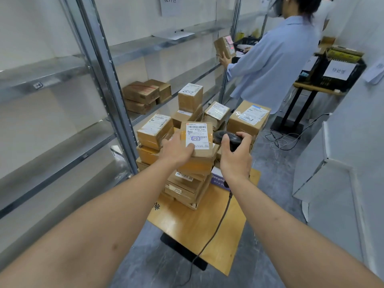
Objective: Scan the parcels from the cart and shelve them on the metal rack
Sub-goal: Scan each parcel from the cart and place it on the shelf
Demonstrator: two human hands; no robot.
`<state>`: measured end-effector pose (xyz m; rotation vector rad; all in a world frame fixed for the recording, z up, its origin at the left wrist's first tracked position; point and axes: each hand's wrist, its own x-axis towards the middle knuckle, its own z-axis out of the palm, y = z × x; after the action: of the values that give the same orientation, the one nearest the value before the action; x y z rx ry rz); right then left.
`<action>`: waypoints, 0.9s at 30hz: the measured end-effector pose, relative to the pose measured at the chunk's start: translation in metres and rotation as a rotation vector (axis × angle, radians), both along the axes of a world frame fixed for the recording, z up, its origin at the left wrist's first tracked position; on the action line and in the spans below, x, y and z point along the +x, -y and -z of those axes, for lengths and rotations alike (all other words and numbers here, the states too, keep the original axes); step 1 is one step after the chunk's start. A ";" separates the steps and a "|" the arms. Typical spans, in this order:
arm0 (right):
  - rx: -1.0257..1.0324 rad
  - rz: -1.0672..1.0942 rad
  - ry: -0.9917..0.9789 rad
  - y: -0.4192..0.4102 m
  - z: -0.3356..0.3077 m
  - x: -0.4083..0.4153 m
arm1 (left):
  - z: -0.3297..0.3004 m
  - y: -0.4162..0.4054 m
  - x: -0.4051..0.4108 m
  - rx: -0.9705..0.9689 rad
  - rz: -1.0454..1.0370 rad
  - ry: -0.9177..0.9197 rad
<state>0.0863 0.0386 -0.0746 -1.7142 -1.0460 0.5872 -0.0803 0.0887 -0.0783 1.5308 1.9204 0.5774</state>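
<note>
My left hand [176,149] grips a small cardboard parcel [202,150] by its near left edge, label up, above the stacked parcels on the cart [199,227]. The white label carries a barcode and a hand-written mark in a blue box. My right hand [235,156] holds a black corded barcode scanner [227,138] just right of the parcel, its head turned toward the label. Several more brown parcels [248,119] are piled on the cart. The metal rack [108,65] stands to the left, with a few boxes [145,94] on one shelf.
Another person in a light blue shirt [274,59] stands beyond the cart holding a parcel at the rack. A black stand with a crate [332,67] is at the far right. A white cabinet [332,183] lines the right side. Cables lie on the grey floor [286,140].
</note>
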 end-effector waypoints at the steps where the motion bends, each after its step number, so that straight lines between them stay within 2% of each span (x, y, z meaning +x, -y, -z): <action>1: -0.004 -0.002 0.000 0.000 0.000 -0.001 | 0.004 -0.001 -0.004 0.004 -0.014 0.053; 15: -0.011 0.005 0.031 0.004 0.000 -0.009 | 0.031 0.001 -0.027 -0.164 0.065 0.689; 21: 0.005 -0.002 0.038 0.008 -0.005 -0.015 | 0.024 0.008 -0.036 -0.215 0.152 0.711; 27: 0.061 -0.068 0.012 0.025 -0.021 -0.030 | 0.013 0.040 -0.050 -0.132 0.208 0.682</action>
<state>0.0566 0.0132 -0.0539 -1.6366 -1.1231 0.5831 -0.1298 0.0489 -0.0911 1.2157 1.2396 0.7434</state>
